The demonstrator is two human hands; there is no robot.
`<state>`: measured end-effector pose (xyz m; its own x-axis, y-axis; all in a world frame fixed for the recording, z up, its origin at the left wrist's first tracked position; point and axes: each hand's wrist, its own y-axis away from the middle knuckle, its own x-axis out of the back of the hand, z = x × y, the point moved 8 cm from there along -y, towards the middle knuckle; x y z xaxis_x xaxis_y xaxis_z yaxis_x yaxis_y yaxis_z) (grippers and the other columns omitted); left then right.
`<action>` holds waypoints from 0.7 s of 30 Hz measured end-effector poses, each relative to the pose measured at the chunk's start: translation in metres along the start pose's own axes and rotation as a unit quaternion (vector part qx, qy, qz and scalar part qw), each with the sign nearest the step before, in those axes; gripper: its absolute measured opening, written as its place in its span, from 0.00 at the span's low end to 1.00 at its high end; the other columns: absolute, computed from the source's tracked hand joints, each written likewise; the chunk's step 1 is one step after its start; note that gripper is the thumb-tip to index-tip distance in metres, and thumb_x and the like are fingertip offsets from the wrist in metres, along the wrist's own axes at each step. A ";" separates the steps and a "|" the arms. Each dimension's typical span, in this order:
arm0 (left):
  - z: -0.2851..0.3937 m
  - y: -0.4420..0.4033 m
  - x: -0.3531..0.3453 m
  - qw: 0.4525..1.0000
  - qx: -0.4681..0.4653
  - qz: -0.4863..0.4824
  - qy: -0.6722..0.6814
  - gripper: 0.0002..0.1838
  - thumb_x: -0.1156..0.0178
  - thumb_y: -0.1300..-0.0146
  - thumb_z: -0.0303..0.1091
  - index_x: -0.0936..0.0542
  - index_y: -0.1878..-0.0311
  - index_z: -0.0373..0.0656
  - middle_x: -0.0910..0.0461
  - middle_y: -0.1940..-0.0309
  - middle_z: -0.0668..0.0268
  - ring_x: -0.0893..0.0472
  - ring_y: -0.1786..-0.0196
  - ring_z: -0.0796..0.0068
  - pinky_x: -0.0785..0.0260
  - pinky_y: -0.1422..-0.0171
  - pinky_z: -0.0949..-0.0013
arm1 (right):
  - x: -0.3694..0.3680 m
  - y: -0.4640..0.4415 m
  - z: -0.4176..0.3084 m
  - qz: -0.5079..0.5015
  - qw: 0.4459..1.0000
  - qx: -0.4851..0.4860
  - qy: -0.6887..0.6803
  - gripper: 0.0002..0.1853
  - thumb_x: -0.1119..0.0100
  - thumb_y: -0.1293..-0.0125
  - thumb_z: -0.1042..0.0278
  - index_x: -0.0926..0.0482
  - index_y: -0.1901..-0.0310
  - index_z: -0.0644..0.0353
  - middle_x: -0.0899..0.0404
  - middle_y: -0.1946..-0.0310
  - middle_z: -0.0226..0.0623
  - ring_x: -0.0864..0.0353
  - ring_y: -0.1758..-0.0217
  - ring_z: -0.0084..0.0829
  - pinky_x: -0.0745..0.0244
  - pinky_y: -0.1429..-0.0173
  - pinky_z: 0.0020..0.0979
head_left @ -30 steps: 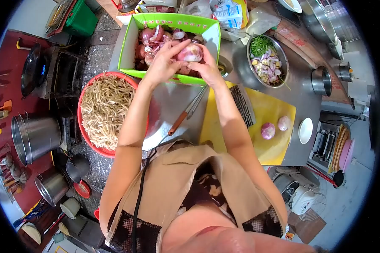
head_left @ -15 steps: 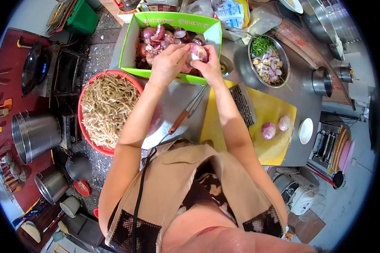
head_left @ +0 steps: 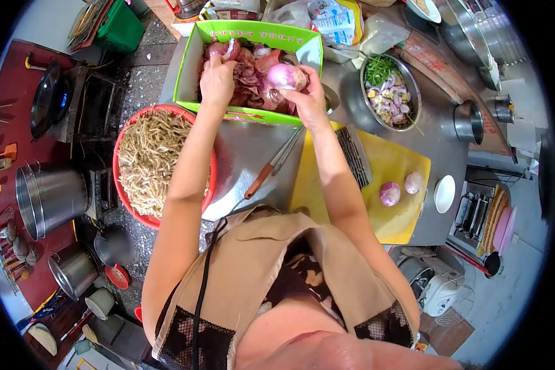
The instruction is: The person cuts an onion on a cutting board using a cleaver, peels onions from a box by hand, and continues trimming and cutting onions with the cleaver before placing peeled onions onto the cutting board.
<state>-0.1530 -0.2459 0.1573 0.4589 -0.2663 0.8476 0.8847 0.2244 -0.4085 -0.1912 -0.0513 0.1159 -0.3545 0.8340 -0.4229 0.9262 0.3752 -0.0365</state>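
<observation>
A partly peeled red onion (head_left: 285, 76) sits in my right hand (head_left: 309, 98), which grips it above the near right part of a green cardboard box (head_left: 259, 116). My left hand (head_left: 218, 83) is at the box's left side with its fingers curled down among red onions (head_left: 233, 47) and loose onion skins (head_left: 248, 77). What lies between those fingertips is hidden. Two peeled onions (head_left: 390, 193) rest on a yellow cutting board (head_left: 391, 225), along with a dark-patterned cleaver blade (head_left: 355, 156).
Left of my forearm stands a red basin (head_left: 213, 179) heaped with pale shredded strips (head_left: 151, 163). A steel bowl (head_left: 418, 105) at the right holds sliced onion and greens. A wooden-handled tool (head_left: 260, 180) lies before me, and a small white bowl (head_left: 445, 194) stands beside the board.
My left hand has left the onion and moved left into the box. My right hand keeps the onion, whose smooth purple side now faces up.
</observation>
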 end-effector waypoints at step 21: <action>0.085 0.030 0.017 0.975 -0.181 0.087 0.098 0.15 0.37 0.48 0.27 0.19 0.55 0.38 0.17 0.58 0.60 0.16 0.58 0.62 0.20 0.57 0.64 | 0.005 -0.005 0.010 0.042 0.958 0.065 0.277 0.28 0.28 0.50 0.72 0.26 0.46 0.62 0.20 0.56 0.33 0.20 0.53 0.29 0.25 0.47 0.28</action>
<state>-0.1254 -0.1642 0.1881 0.5803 -0.4357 0.6880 0.7463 -0.0537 -0.6635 -0.1961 -0.0531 0.1047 -0.2576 0.9593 0.1155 0.9499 0.2733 -0.1514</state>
